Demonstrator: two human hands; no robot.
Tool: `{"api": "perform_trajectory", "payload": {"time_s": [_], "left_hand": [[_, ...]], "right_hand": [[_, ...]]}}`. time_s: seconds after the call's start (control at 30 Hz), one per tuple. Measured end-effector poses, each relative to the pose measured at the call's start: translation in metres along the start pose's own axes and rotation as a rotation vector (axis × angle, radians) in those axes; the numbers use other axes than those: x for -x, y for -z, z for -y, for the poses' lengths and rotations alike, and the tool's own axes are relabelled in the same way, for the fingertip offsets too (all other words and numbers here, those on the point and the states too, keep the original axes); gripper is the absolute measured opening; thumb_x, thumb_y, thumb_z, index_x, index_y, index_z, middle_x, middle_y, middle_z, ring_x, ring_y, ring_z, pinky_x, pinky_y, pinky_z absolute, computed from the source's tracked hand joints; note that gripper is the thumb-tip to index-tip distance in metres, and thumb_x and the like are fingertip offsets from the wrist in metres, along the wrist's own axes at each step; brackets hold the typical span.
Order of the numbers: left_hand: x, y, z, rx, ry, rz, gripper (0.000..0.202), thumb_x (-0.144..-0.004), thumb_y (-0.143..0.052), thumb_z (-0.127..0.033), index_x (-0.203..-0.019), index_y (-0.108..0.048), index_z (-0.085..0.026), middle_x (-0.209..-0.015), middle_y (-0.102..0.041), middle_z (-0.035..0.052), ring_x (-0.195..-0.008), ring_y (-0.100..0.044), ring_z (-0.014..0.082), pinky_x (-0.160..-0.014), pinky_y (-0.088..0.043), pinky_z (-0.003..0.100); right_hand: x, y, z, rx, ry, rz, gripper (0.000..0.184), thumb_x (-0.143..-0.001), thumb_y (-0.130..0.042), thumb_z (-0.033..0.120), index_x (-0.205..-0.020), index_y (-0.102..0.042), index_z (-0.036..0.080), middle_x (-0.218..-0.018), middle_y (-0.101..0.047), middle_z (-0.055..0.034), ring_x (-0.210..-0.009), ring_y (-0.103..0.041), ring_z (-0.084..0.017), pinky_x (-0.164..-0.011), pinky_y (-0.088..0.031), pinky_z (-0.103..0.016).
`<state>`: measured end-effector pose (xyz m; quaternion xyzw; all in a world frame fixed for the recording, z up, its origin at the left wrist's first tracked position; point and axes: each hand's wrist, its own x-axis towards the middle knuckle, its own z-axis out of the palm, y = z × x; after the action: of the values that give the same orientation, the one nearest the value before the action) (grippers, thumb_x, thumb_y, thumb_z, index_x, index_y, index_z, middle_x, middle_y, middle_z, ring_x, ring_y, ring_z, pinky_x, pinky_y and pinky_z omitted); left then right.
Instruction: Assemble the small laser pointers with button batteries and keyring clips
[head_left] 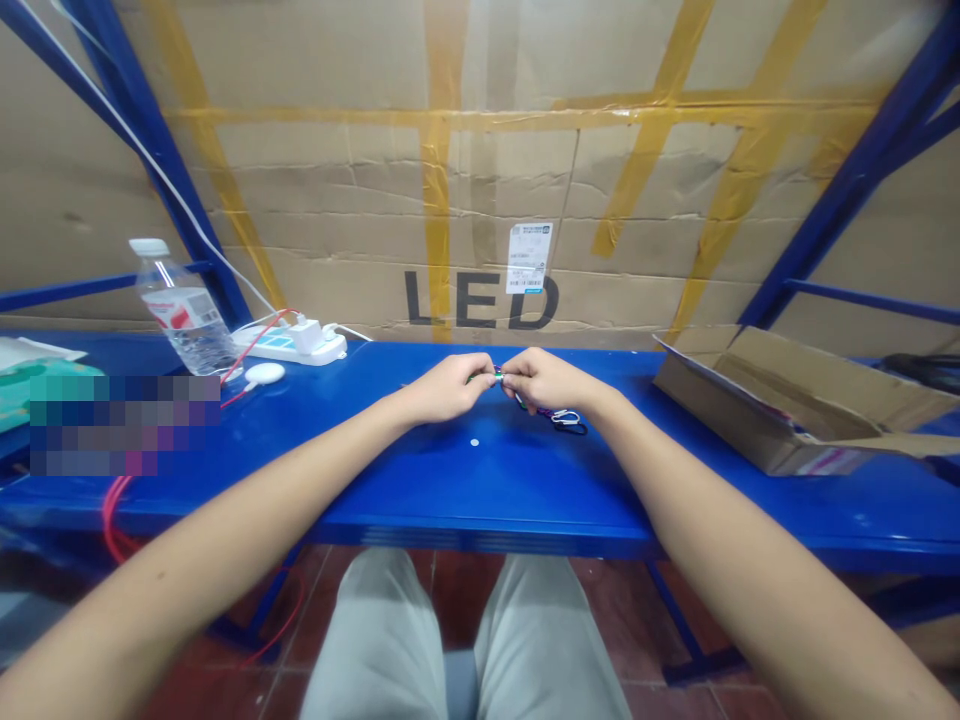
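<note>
My left hand [448, 386] and my right hand [546, 380] meet over the middle of the blue table [480, 480], fingers pinched together. Between the fingertips sits a small green carabiner clip [493, 376], held from both sides. A short chain of coloured carabiner clips [562, 418] hangs from under my right hand and lies on the table, with a white and a dark one at its end. A small white dot [474, 442] lies on the table in front of my hands.
A plastic water bottle [182, 310] stands at the left, beside a white power strip [292, 340] with red and white cables and a round white puck [264, 374]. An open cardboard box [795, 405] lies at the right. A big cardboard sheet marked LED [480, 298] closes the back.
</note>
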<state>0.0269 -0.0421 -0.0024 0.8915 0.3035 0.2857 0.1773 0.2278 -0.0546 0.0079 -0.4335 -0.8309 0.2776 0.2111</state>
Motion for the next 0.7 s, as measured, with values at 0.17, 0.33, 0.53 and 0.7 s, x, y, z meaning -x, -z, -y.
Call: {"api": "perform_trajectory", "payload": {"time_s": [0.17, 0.33, 0.53, 0.7], "left_hand": [[0.0021, -0.0016, 0.0013, -0.068, -0.045, -0.019, 0.021, -0.093, -0.045, -0.03, -0.088, -0.06, -0.017, -0.087, -0.067, 0.0045, -0.078, -0.058, 0.0178, -0.073, -0.044, 0.031], [0.0033, -0.0019, 0.0022, -0.104, -0.086, -0.012, 0.02, -0.094, -0.044, -0.029, -0.091, -0.06, -0.017, -0.09, -0.068, 0.0054, -0.079, -0.06, 0.0183, -0.073, -0.044, 0.031], [0.0044, -0.0028, 0.0026, -0.167, -0.122, -0.006, 0.018, -0.096, -0.043, -0.027, -0.095, -0.058, -0.017, -0.094, -0.069, 0.0069, -0.082, -0.061, 0.0199, -0.074, -0.045, 0.033], [0.0046, -0.0037, 0.0036, -0.208, -0.151, -0.006, 0.016, -0.097, -0.042, -0.026, -0.096, -0.056, -0.018, -0.096, -0.068, 0.0072, -0.084, -0.062, 0.0203, -0.074, -0.045, 0.033]], "right_hand": [[0.0, 0.0005, -0.0009, -0.026, -0.012, 0.017, 0.022, -0.085, -0.05, 0.03, -0.066, -0.052, 0.018, -0.051, -0.05, 0.003, -0.043, -0.057, -0.013, -0.046, -0.041, -0.023], [-0.0001, 0.001, -0.0007, -0.049, -0.021, 0.029, 0.023, -0.085, -0.05, 0.028, -0.064, -0.052, 0.018, -0.045, -0.048, 0.0037, -0.041, -0.057, -0.014, -0.045, -0.04, -0.023], [0.0007, 0.0017, 0.0007, -0.119, -0.047, 0.056, 0.024, -0.085, -0.054, 0.028, -0.063, -0.052, 0.017, -0.043, -0.048, 0.0036, -0.036, -0.052, -0.012, -0.043, -0.039, -0.023], [-0.0005, 0.0018, -0.0019, -0.173, -0.056, 0.06, 0.027, -0.084, -0.06, 0.032, -0.063, -0.053, 0.017, -0.042, -0.047, 0.0041, -0.035, -0.048, -0.011, -0.041, -0.039, -0.023]]}}
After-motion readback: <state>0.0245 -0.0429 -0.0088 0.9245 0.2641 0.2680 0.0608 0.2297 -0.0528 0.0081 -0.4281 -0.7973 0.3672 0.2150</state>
